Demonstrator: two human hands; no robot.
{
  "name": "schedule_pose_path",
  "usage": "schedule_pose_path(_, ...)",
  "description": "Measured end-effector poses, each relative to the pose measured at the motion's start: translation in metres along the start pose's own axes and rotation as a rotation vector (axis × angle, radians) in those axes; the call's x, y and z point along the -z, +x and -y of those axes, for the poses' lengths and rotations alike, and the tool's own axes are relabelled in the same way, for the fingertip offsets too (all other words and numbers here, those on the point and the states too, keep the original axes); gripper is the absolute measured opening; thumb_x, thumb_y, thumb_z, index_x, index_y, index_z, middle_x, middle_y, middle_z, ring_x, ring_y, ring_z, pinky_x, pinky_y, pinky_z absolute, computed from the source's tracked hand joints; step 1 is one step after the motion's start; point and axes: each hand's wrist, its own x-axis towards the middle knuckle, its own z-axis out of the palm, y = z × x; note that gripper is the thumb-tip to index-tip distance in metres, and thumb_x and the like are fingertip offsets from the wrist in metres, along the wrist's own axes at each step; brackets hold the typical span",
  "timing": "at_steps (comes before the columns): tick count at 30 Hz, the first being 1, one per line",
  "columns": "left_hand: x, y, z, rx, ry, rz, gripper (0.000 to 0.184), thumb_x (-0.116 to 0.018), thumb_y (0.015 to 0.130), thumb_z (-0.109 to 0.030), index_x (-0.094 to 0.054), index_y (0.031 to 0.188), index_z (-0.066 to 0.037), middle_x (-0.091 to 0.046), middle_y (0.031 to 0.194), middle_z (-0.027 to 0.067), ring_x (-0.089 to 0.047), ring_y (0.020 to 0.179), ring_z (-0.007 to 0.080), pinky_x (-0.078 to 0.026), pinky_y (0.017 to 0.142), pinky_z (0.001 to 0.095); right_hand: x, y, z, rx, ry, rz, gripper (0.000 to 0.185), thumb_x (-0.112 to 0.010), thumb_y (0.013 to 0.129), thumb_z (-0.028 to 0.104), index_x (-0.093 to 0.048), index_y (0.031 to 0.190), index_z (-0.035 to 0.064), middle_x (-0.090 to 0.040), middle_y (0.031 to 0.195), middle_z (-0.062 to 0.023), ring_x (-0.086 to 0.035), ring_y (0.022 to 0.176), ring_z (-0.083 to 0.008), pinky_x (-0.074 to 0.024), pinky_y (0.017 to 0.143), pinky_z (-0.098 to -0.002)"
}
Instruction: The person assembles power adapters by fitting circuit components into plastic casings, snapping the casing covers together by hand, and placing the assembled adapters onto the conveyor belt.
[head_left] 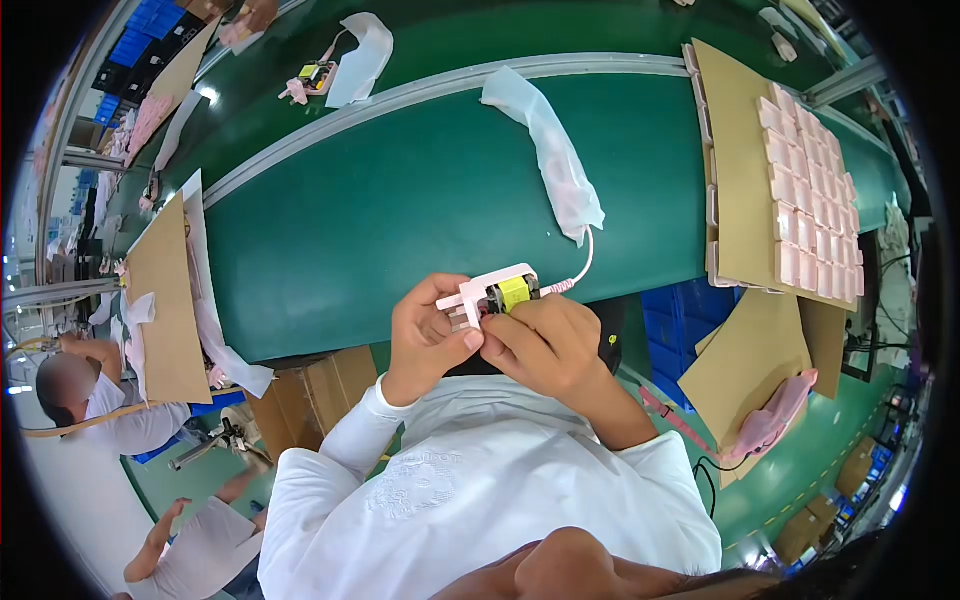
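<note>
A pale pink power adapter [478,290] with plug pins is held in front of my chest, at the near edge of the green work surface [400,200]. Its casing is open, and a yellow-wrapped transformer [515,292] shows inside. My left hand [425,340] is closed round the pin end. The fingers of my right hand [555,340] pinch at the open side by the transformer; whether they hold a small part there is hidden. From the adapter a white cable [588,262] runs up into a white wrapping sleeve [550,155] lying on the surface.
Cardboard with rows of pink casings [815,195] stands at the right. Another opened adapter [315,78] lies beyond the metal rail [440,88]. A cardboard panel [158,300] stands at the left, with co-workers [125,425] beyond it. Blue bins [680,330] sit below right.
</note>
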Motion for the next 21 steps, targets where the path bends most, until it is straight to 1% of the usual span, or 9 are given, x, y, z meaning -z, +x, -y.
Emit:
schedule_pose_path(1,-0.001,-0.001,-0.002,-0.004,0.002,-0.005,0.047,-0.078,0.088,-0.007,-0.055,0.128,0.005,-0.066,0.118,0.0107,-0.066,0.108,0.0164,-0.055,0.098,0.0344,-0.003,-0.002,0.000,-0.002,-0.001,-0.011,0.023,-0.083,0.069,0.009,-0.071,0.090,0.0077,-0.058,0.079,-0.0007,-0.056,0.060,-0.0159,-0.0440,0.049,-0.0289)
schedule_pose_path(4,-0.015,-0.002,-0.009,0.043,0.060,-0.120,0.056,-0.087,0.082,-0.025,-0.057,0.123,0.001,-0.066,0.107,0.0045,-0.065,0.100,0.0119,-0.053,0.091,0.0288,-0.007,-0.005,-0.001,-0.019,0.010,-0.027,0.024,-0.084,0.070,0.008,-0.072,0.091,0.0076,-0.058,0.079,-0.0011,-0.056,0.060,-0.0161,-0.0446,0.049,-0.0292)
schedule_pose_path(7,-0.004,-0.004,0.000,-0.023,0.040,-0.055,0.048,-0.080,0.088,-0.009,-0.056,0.127,0.004,-0.066,0.119,0.0109,-0.066,0.108,0.0168,-0.055,0.097,0.0348,-0.007,-0.004,0.001,-0.062,0.044,-0.011,0.024,-0.084,0.071,0.007,-0.072,0.092,0.0078,-0.057,0.079,-0.0008,-0.056,0.061,-0.0161,-0.0441,0.049,-0.0297)
schedule_pose_path(12,-0.001,-0.003,0.004,-0.005,0.025,-0.094,0.049,-0.081,0.087,-0.013,-0.057,0.126,0.004,-0.067,0.117,0.0096,-0.066,0.105,0.0159,-0.054,0.094,0.0329,-0.007,-0.003,0.004,-0.202,0.123,0.002,0.023,-0.083,0.072,0.003,-0.070,0.091,0.0078,-0.058,0.077,-0.0021,-0.058,0.061,-0.0176,-0.0437,0.048,-0.0317)
schedule_pose_path(15,-0.004,-0.001,0.005,0.026,0.009,-0.111,0.049,-0.081,0.086,-0.013,-0.057,0.126,0.003,-0.068,0.112,0.0080,-0.065,0.103,0.0148,-0.054,0.091,0.0307,-0.007,-0.004,0.007,-0.417,0.216,0.005,0.023,-0.082,0.075,0.003,-0.066,0.090,0.0080,-0.059,0.077,-0.0044,-0.058,0.060,-0.0194,-0.0439,0.049,-0.0325)
schedule_pose_path(16,-0.002,-0.001,0.005,0.040,0.008,-0.114,0.049,-0.081,0.086,-0.013,-0.057,0.126,0.003,-0.068,0.112,0.0078,-0.065,0.102,0.0145,-0.054,0.090,0.0302,-0.004,-0.001,0.007,-0.481,0.256,0.021,0.024,-0.081,0.078,0.003,-0.063,0.092,0.0089,-0.060,0.080,-0.0054,-0.058,0.058,-0.0204,-0.0440,0.049,-0.0328)
schedule_pose_path(18,-0.007,0.001,0.005,0.034,-0.013,-0.137,0.049,-0.082,0.085,-0.013,-0.058,0.125,0.003,-0.069,0.109,0.0073,-0.065,0.099,0.0134,-0.054,0.086,0.0281,-0.003,0.004,0.009,-0.547,0.277,0.061,0.024,-0.081,0.079,0.004,-0.063,0.094,0.0094,-0.061,0.082,-0.0049,-0.058,0.057,-0.0203,-0.0440,0.049,-0.0328)
schedule_pose_path(21,0.000,0.000,0.008,0.046,0.017,-0.121,0.048,-0.082,0.085,-0.013,-0.058,0.124,0.002,-0.069,0.109,0.0076,-0.065,0.097,0.0132,-0.053,0.085,0.0279,0.002,0.005,0.008,-0.638,0.306,0.143,0.025,-0.080,0.081,0.006,-0.061,0.096,0.0103,-0.064,0.087,-0.0032,-0.061,0.058,-0.0196,-0.0448,0.049,-0.0328)
